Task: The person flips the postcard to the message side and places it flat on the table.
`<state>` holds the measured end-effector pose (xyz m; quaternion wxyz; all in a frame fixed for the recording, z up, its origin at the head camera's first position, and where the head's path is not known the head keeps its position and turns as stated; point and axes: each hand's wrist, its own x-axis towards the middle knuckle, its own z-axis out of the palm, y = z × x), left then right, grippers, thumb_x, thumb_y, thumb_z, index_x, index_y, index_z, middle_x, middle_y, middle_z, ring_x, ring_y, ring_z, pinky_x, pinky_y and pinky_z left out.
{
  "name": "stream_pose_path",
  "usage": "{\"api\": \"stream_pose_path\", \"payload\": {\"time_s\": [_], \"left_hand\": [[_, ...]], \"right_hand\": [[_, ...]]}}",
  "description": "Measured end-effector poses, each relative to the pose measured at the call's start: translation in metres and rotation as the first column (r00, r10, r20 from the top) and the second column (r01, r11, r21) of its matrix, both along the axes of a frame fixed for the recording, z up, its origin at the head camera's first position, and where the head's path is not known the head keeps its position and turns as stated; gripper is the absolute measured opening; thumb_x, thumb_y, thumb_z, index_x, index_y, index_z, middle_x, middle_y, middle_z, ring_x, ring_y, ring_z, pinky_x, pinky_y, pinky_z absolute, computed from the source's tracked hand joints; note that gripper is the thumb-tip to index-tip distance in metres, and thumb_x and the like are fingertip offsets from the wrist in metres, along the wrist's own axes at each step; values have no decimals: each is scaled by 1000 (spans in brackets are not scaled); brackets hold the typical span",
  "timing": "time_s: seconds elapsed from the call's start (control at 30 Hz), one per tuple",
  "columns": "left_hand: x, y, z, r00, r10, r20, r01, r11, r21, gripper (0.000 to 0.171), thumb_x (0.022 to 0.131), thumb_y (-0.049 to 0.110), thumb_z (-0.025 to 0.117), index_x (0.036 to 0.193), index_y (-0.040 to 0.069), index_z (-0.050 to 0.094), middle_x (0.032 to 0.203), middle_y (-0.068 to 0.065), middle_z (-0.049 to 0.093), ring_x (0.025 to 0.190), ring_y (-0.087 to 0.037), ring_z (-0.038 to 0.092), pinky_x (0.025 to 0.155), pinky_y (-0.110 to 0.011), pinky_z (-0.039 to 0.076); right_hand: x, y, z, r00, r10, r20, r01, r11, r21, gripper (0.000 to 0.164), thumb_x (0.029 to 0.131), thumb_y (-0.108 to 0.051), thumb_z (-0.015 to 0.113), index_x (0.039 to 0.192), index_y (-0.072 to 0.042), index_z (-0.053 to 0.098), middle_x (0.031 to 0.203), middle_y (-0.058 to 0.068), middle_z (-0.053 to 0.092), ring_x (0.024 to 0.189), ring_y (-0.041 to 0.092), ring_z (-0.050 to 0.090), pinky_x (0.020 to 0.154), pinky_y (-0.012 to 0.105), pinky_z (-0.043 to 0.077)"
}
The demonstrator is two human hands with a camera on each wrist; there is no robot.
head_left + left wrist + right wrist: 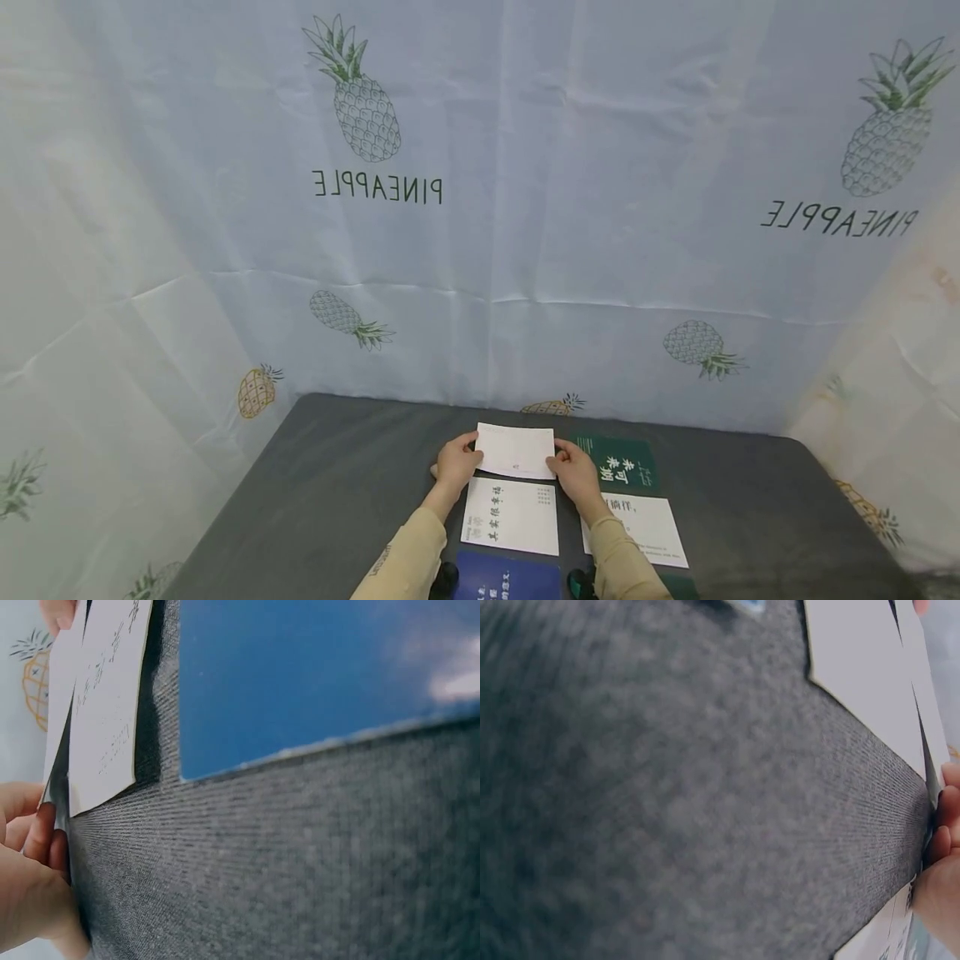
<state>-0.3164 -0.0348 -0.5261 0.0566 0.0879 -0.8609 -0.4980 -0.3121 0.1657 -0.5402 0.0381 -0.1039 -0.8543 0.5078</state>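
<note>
The head view shows a lettered white card (pixel 517 533) lying flat on a dark grey table (pixel 345 500). To that card's left, a beige sleeve (pixel 408 554) runs forward to the person's left hand (pixel 455 465), which is just beyond its far left corner, thumb and fingers pinching the left edge of a plain white card (pixel 517 448). This plain card is just past the lettered card's far side, with a small mark low on its face; the left wrist view shows it tilted, a dark wedge-shaped gap between the two. On the lettered card's near side lies a blue card (pixel 480 571). The right hand (pixel 577 477), by the lettered card's far right corner, has thumb and fingers set narrowly on the plain card's right edge. Farther right of the lettered card come a dark green card (pixel 637 454), a second white card (pixel 652 533) partly covered by the right sleeve (pixel 630 562), and, nearest the person, part of another green card (pixel 680 587). Pineapple-printed cloth (pixel 525 233) hangs beyond them all.
</note>
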Motion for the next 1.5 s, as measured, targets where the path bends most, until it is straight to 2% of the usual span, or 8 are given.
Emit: {"api": "stream_pose_path", "payload": {"time_s": [0.2,0.43,0.53,0.6,0.67,0.77,1.2,1.5], "left_hand": [[-2,2,0,1000,9,-12,-9,999,-31,37,77,8,64,114,9,67,64,0,50,64,-15,45,72,-43,22],[-3,4,1,1000,14,-6,-14,997,-70,36,77,9,65,113,10,68,66,-1,56,71,-17,51,73,-45,22],[-3,4,3,1000,12,-6,-13,996,-89,35,77,9,65,113,10,68,76,-6,64,80,-23,58,74,-48,24],[-4,4,5,1000,12,-6,-12,995,-99,34,78,9,66,112,9,68,89,-10,69,89,-28,61,75,-50,25],[-4,4,6,1000,12,-11,-13,994,-111,34,77,9,66,111,9,68,102,-13,70,97,-33,61,76,-52,26],[-4,5,7,1000,12,-17,-15,990,-137,32,77,9,67,109,8,69,111,-15,68,101,-36,60,75,-52,27],[-3,11,10,998,29,-57,-41,973,-229,24,75,10,70,98,5,67,100,-16,69,90,-36,57,74,-50,27],[0,10,6,997,5,-71,-22,969,-246,26,77,12,70,101,6,64,102,-16,69,88,-38,58,71,-46,26]], "right_hand": [[2,-2,2,1000,7,-15,-6,998,62,43,85,-11,61,125,4,54,73,3,51,64,14,44,59,27,35],[1,-3,1,999,17,-36,-13,993,118,43,84,-10,61,124,6,54,72,3,50,61,13,42,56,26,34],[1,-3,1,999,23,-41,-18,992,128,43,84,-9,61,123,7,54,71,3,50,60,13,41,55,25,33],[0,-3,1,998,29,-49,-22,990,139,43,84,-9,61,123,8,55,71,4,49,59,13,41,54,25,33],[0,-3,1,998,35,-53,-27,989,147,42,84,-9,61,122,8,55,71,4,49,60,13,41,54,25,33],[0,-3,3,997,47,-59,-37,987,155,41,84,-8,61,121,9,55,71,5,49,60,14,41,54,26,34],[-3,-3,5,997,69,-44,-59,978,199,43,83,-6,60,122,11,51,69,4,46,59,14,40,55,26,33],[-5,-3,1,997,72,-27,-65,980,187,39,82,-6,59,119,6,53,68,2,44,58,14,39,53,25,32]]}}
